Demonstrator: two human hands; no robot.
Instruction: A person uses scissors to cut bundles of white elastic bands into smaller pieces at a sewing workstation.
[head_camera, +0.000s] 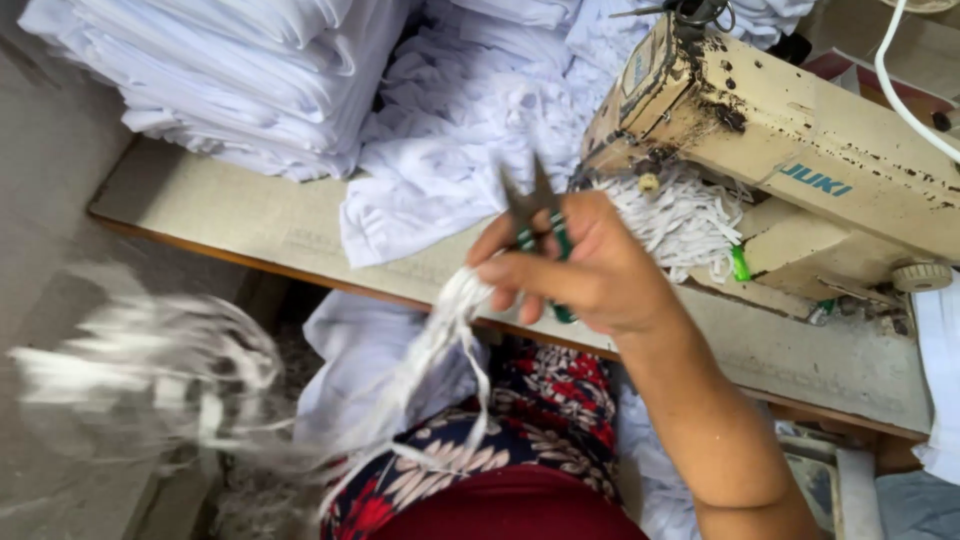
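My right hand (595, 275) is raised over the table's front edge, with its fingers closed round a small pair of green-handled thread snips (532, 205) whose dark blades point up. The same fingers pinch a bunch of thin white fabric strips (450, 325) that trails down to the left over my lap. At the far left the strips end in a blurred white mass (150, 370) in mid-air above the floor. My left hand is not visible.
A worn cream sewing machine (800, 150) stands on the wooden table (240, 220) to the right, with more white strips (685, 215) bunched under its head. Folded white cloth (250, 70) is stacked at the back left, beside loose white cloth (450, 130).
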